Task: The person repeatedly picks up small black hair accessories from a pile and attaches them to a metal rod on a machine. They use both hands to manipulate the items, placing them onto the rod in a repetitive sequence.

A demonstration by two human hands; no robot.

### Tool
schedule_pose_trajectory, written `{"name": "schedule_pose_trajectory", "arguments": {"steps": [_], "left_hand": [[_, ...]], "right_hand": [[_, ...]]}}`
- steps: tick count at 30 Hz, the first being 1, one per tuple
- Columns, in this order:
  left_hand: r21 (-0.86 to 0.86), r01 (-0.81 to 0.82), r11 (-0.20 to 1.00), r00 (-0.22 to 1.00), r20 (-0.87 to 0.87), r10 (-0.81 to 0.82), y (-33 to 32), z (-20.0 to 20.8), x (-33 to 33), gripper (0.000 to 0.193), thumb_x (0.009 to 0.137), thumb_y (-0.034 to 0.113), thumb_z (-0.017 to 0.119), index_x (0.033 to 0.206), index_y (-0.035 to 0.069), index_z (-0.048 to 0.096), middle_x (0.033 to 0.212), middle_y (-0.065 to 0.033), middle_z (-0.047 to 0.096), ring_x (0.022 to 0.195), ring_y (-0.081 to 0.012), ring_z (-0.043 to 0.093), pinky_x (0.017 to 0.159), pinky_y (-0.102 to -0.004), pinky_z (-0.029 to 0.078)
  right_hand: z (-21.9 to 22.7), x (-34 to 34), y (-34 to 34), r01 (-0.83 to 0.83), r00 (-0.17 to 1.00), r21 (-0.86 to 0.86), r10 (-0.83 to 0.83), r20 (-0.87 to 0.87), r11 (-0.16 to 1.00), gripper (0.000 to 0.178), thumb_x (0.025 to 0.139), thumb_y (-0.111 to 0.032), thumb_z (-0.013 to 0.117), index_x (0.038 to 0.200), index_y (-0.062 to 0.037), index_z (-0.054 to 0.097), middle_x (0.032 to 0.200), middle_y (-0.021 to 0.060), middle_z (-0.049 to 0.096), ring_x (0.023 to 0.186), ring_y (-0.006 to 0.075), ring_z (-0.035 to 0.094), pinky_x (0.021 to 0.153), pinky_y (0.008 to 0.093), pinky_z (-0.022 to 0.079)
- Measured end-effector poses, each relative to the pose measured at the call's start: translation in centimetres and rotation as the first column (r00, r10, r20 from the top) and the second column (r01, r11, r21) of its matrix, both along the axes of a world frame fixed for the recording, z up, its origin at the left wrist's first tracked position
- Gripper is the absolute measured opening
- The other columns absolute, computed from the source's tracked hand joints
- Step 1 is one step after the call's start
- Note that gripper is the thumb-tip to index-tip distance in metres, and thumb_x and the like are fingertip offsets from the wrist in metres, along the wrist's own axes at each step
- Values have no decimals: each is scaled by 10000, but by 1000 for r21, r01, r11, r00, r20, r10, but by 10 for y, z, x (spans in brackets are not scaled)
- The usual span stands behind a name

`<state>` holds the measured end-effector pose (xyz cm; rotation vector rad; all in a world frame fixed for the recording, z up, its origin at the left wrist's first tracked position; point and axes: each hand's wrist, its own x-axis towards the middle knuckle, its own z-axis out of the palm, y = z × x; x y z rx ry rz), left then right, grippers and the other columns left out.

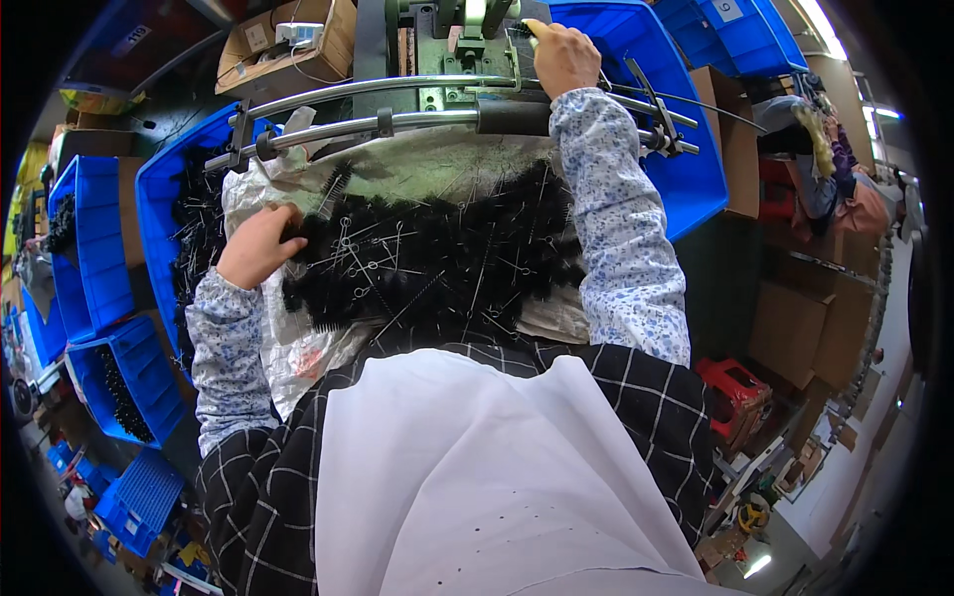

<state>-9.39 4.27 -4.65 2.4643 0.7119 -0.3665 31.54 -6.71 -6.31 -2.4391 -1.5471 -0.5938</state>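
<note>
A heap of black-bristled twisted-wire brushes (427, 258), several with ring-shaped wire ends, lies on a pale plastic sheet (288, 348) in front of me. At the heap's left edge, my left hand (260, 243) has its fingers curled and thumb bent against the dark bristles; what lies between them blends into the pile. My right hand (568, 65) reaches forward to the right side of a metal machine (472, 50). Its fingers are pinched on a small black-bristled brush (519, 30), and a yellow covering shows at the fingertips.
Two bent metal rails (417, 121) cross between the heap and the machine. Blue bins (154, 199) stand at left, one with more black brushes, and another blue bin (686, 189) at right. A wooden box (288, 60) sits at back left. Another person (845, 189) is at far right.
</note>
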Motion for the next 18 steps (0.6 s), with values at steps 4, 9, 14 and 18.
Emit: {"name": "schedule_pose_trajectory", "arguments": {"steps": [4,9,14,18], "left_hand": [[-70,-58,996,997,38,61,-4,10,1,214,704,125,638,873,31,546,872,-148,562,856,-325,539,755,-382,430],[-12,42,999,994,106,-40,-9,20,15,207,689,119,647,838,36,529,855,-121,556,848,-296,515,724,-378,408],[25,71,997,986,147,-73,-10,23,16,218,678,133,673,813,35,532,778,-101,567,806,-286,525,707,-375,405],[-53,52,997,992,117,-46,-6,26,22,218,687,144,686,804,27,544,731,-99,572,742,-283,536,681,-369,414]], "right_hand": [[-2,-4,4,29,999,-47,-28,35,998,267,798,-129,515,1001,-207,669,815,48,645,780,227,611,728,366,476],[-2,-3,5,-1,1000,-57,-1,-21,998,270,802,-141,514,1018,-203,664,849,53,654,795,232,619,752,387,463],[-5,4,6,-60,995,-21,59,-78,998,260,802,-167,532,1031,-189,655,868,51,655,826,240,588,771,389,443],[2,8,11,-72,964,-123,37,-263,990,333,792,-148,546,1122,-113,574,974,133,620,980,278,519,849,401,409]]}}
